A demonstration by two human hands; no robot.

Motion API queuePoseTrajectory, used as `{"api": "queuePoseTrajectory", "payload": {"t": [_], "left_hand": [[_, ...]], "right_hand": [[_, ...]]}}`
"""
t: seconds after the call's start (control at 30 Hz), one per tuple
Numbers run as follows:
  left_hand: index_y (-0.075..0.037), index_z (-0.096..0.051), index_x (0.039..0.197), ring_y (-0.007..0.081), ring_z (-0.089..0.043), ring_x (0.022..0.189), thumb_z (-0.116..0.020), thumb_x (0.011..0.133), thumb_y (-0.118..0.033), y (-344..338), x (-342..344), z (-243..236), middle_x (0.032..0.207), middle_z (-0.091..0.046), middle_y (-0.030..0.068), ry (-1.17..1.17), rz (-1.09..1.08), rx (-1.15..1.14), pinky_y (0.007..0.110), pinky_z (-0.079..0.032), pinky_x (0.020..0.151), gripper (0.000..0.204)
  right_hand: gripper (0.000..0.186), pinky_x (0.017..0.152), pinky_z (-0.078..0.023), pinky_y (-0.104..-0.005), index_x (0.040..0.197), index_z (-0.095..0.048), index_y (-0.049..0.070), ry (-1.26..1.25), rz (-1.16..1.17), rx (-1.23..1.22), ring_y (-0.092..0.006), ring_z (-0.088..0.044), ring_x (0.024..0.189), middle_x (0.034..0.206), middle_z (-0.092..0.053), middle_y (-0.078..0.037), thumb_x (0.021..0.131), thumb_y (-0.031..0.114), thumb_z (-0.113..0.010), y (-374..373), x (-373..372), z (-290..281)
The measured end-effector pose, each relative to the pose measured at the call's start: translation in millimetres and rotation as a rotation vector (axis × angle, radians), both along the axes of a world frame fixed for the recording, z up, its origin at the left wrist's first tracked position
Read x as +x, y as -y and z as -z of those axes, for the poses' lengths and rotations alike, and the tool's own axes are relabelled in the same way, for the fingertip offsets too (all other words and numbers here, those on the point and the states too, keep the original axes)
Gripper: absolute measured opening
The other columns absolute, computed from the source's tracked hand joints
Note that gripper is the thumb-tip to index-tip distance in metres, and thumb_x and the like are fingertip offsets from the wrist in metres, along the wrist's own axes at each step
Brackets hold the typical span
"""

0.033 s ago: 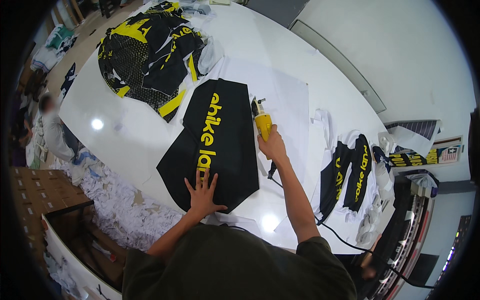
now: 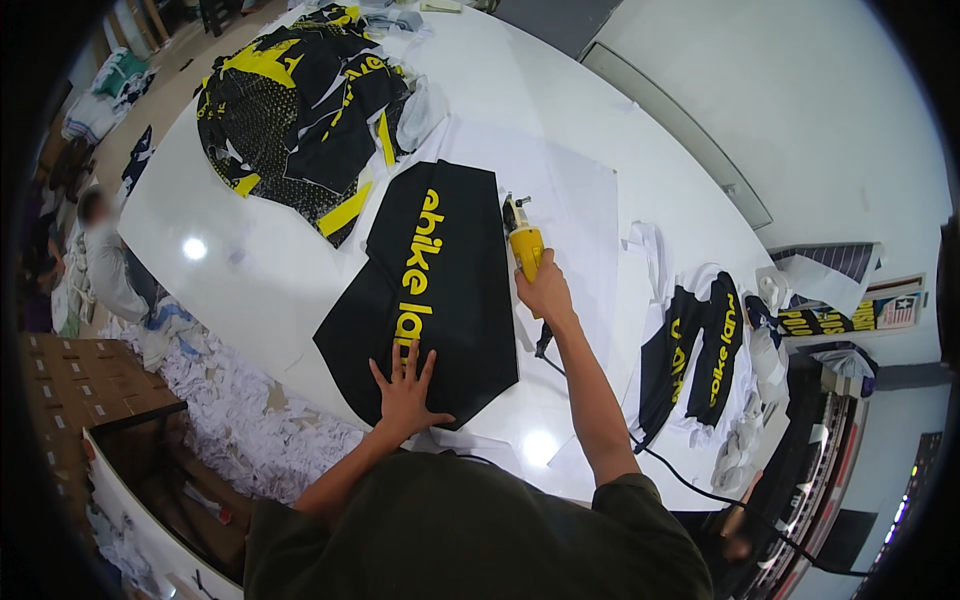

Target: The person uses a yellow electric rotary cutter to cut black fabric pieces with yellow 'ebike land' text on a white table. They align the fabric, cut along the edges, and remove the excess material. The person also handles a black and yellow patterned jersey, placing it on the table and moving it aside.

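Note:
Flat on the white table [image 2: 270, 330] in front of me lies a black fabric panel [image 2: 450, 290] with yellow lettering down it. My left hand [image 2: 405, 395] presses on its near end, palm down with the fingers spread. In my right hand [image 2: 545, 288] is a yellow handheld electric fabric cutter [image 2: 527, 248], gripped round its body. Its metal head [image 2: 513, 208] stands just beyond the panel's right edge, over a large white sheet [image 2: 585, 215]. A dark cord trails from the cutter's near end.
Black and yellow printed fabric pieces [image 2: 290, 110] are heaped at the far left. More black lettered pieces [image 2: 712, 345] lie on white cloth at the right, near a black cable [image 2: 700, 490]. White scraps [image 2: 240, 420] cover the floor by an open box [image 2: 150, 480]. Another person [image 2: 110, 250] is at far left.

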State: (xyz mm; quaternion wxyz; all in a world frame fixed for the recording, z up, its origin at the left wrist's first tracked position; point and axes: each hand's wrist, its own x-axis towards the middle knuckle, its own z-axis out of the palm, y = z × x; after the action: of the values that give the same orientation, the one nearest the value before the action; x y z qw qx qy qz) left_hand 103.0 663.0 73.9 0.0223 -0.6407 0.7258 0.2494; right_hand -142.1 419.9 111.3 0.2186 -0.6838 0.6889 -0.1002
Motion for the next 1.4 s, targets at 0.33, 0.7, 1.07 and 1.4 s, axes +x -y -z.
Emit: {"api": "queuePoseTrajectory", "payload": {"t": [0.33, 0.7, 1.07, 1.4], "left_hand": [[-0.019, -0.021, 0.167, 0.0492, -0.002, 0.158, -0.081, 0.058, -0.079, 3.3, 1.9, -3.1, 0.173, -0.005, 0.0209, -0.002, -0.01, 0.026, 0.086, -0.001, 0.11, 0.138], [-0.02, -0.027, 0.165, 0.0472, -0.007, 0.158, -0.082, 0.065, -0.072, -1.4, 10.0, -20.6, 0.172, -0.011, 0.0189, 0.054, 0.065, 0.065, 0.084, -0.004, 0.112, 0.125], [0.0, -0.06, 0.132, 0.0439, -0.057, 0.121, -0.064, 0.099, -0.03, 127.9, 5.6, -2.7, 0.132, -0.058, 0.0261, -0.112, -0.241, -0.293, 0.051, -0.049, 0.099, 0.045], [-0.01, -0.039, 0.159, 0.0503, -0.009, 0.157, -0.069, 0.089, -0.053, 322.6, -136.0, 53.3, 0.17, -0.019, 0.0232, -0.121, 0.077, -0.36, 0.069, -0.012, 0.122, 0.086]], "right_hand": [[0.058, 0.084, -0.057, -0.0569, 0.12, -0.04, -0.006, 0.012, -0.006, -0.017, -0.0547, -0.069, 0.095, 0.103, -0.067, -0.039, 0.088, 0.032, -0.07, 106.0, 35.9, 6.9], [0.07, 0.094, -0.055, -0.0544, 0.134, -0.041, -0.005, 0.042, 0.069, -0.1, -0.0504, -0.067, 0.109, 0.114, -0.068, -0.035, 0.087, 0.039, -0.068, 273.8, 56.9, 26.2], [0.054, 0.083, -0.056, -0.0455, 0.13, -0.05, -0.002, 0.336, 0.248, -0.278, -0.0389, -0.071, 0.096, 0.107, -0.069, -0.026, 0.093, 0.032, -0.071, -11.2, -111.1, 65.7], [0.043, 0.082, -0.055, -0.0364, 0.13, -0.05, -0.002, 0.54, 0.773, -0.089, -0.0215, -0.064, 0.091, 0.106, -0.065, -0.014, 0.095, 0.017, -0.068, -355.0, -107.4, -15.1]]}}
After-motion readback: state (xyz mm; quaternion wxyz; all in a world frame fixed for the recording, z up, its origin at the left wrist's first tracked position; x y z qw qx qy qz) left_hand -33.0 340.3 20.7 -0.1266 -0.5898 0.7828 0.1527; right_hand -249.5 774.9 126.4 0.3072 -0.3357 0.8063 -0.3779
